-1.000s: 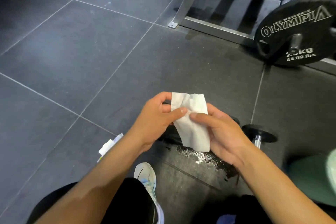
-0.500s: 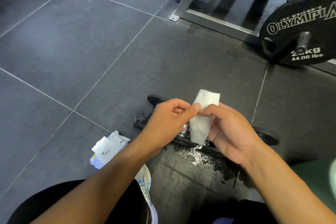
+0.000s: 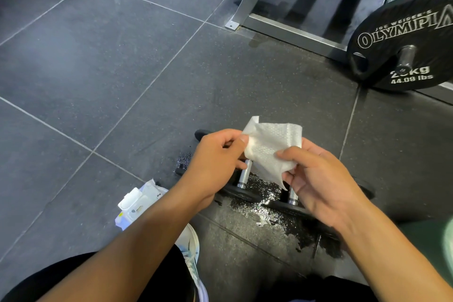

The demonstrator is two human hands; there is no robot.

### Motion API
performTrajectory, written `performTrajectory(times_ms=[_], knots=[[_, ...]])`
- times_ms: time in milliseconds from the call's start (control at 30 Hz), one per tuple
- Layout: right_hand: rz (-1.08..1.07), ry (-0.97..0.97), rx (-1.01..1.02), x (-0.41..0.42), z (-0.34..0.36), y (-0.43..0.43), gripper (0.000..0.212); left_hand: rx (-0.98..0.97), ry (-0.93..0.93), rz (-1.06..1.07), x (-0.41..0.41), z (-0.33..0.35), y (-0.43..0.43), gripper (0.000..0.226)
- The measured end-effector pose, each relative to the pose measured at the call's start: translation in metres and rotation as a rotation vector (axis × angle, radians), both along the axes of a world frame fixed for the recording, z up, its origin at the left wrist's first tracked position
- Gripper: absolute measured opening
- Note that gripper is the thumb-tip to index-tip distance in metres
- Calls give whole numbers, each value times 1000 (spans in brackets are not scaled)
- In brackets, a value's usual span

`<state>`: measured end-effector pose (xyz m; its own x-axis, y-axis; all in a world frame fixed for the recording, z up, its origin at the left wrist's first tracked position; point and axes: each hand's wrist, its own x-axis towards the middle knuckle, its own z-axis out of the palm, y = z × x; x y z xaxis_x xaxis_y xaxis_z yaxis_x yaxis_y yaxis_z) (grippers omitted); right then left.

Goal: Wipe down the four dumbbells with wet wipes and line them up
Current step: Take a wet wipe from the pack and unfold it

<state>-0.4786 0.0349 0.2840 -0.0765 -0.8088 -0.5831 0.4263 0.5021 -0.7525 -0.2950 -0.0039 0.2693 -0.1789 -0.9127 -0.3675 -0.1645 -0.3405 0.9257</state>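
Since the frame 0.5 s ago, the wet wipe [image 3: 269, 152] has been pulled from a narrow fold into a wider sheet, and our 2 hands have drawn apart.

The left hand [image 3: 215, 162] pinches the wipe's upper left edge between thumb and forefinger. The right hand [image 3: 323, 179] pinches its lower right part, thumb on top. The sheet hangs stretched between them, above the floor.

Directly below lie the dumbbells [image 3: 244, 174], black plates with chrome handles. We can make out 2 handles; our hands hide whether more lie there. They sit on a wet patch [image 3: 269, 208] of the dark tiled floor. The wipes pack [image 3: 137, 203] lies just left of the left forearm, near a pale shoe [image 3: 191, 247]. A large weight plate [image 3: 402, 41] stands well apart at upper right.

We judge the risks as these: pulling harder could tear the thin sheet. A wet chrome handle could slip from the fingers when lifted. Round plates on wet tile could roll out of line or towards the shoe.
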Motion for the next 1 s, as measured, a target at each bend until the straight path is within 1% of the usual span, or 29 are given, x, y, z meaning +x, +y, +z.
performTrajectory(times_ms=[67,133,200,267,333,400,467,500,567,633,667,767,900,1000], knots=[[-14,18,-11,-3,0,-1,21,74,113,82,-1,0,-5,21],[-21,51,-18,-6,0,-1,20,179,285,176,-1,3,-9,20],[-19,70,-26,-9,-1,-1,24,258,413,265,2,5,-13,21],[9,65,-29,-11,0,-1,34,300,457,335,4,2,-17,22],[46,38,-28,-12,1,-1,37,315,445,369,5,-1,-20,23],[34,-15,-35,-11,3,-2,35,314,397,374,4,0,-19,24],[5,-6,-59,-8,5,-3,31,285,273,341,3,0,-17,27],[-11,36,-73,-6,5,-3,28,245,178,305,3,-1,-16,29],[-45,130,-106,-2,6,-4,23,99,-41,208,3,-6,-16,35],[-62,242,-153,1,6,-2,25,-25,-224,140,2,-11,-17,42],[-51,330,-177,2,5,-1,27,-47,-276,117,2,-15,-17,45],[4,607,-220,4,1,4,33,-7,-291,71,2,-31,-15,46],[-10,722,-198,2,-5,3,33,81,-360,-2,11,-60,-14,44],[9,755,-166,-2,-4,1,35,276,-344,37,27,-88,-17,39]])
